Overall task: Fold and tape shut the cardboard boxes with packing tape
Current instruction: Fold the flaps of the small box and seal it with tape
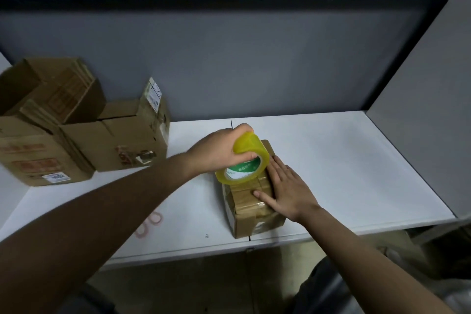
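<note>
Cardboard of the small box (pixel 251 201) at the counter's (pixel 356 160) front edge is already flapped shut and partly taped. It is pressed flat by the right hand (pixel 288 191), fingers straight, while the tape roll (pixel 244 160) is gripped by the left hand (pixel 219 150). Two open boxes (pixel 76 120) at the far left are judged still unsealed.

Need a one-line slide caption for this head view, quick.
Left hand grips a yellow tape roll on a small cardboard box while the right hand presses flat on its top.
</note>
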`<action>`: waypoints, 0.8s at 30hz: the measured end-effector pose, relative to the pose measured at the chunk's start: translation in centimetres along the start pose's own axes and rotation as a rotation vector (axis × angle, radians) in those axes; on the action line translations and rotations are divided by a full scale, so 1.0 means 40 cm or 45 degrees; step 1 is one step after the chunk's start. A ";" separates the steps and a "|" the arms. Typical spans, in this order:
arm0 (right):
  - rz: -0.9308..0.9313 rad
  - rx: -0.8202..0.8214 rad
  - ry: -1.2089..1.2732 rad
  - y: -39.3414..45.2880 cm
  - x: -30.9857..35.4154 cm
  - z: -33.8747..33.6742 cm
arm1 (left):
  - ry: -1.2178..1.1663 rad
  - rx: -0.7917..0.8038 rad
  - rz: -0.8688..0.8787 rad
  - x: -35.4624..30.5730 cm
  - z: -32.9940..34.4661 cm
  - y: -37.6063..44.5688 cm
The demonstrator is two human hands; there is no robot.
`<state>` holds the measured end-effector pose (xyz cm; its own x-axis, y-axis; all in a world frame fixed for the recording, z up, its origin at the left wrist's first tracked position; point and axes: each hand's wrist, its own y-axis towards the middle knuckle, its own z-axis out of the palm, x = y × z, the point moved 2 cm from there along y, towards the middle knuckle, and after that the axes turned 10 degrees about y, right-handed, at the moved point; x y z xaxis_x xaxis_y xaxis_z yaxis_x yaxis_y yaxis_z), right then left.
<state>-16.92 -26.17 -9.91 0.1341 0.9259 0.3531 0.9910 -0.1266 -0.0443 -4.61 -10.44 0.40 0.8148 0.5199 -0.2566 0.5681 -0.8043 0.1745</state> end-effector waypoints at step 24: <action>-0.041 0.041 -0.026 0.014 0.001 -0.002 | 0.791 0.460 0.218 0.117 0.075 -0.079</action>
<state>-16.37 -26.25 -9.84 0.1016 0.9365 0.3356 0.9943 -0.0852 -0.0635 -2.96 -6.33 -4.18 0.8648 0.3594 0.3507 0.4409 -0.8778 -0.1876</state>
